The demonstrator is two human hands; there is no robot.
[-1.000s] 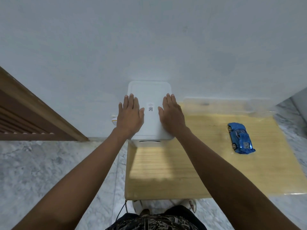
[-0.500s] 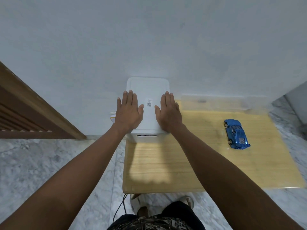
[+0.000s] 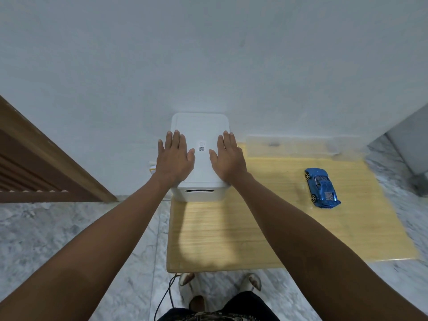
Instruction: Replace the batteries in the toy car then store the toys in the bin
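A white lidded bin (image 3: 200,126) stands at the back left of the low wooden table (image 3: 231,228), against the wall. Its lid is on, with a small code sticker in the middle. My left hand (image 3: 173,156) lies flat on the left side of the lid, fingers straight. My right hand (image 3: 228,157) lies flat on the right side the same way. A blue toy car (image 3: 322,187) sits on its wheels at the right of the table, well away from both hands.
The table stands on a marble floor (image 3: 69,239). A wooden door frame (image 3: 46,163) is at the left, a grey object (image 3: 412,147) at the far right. A black cable (image 3: 166,295) hangs near my feet below the table's front edge.
Both hands stay flat on the bin lid and have spread slightly further apart toward its sides. The view has shifted a little; the car has not moved.
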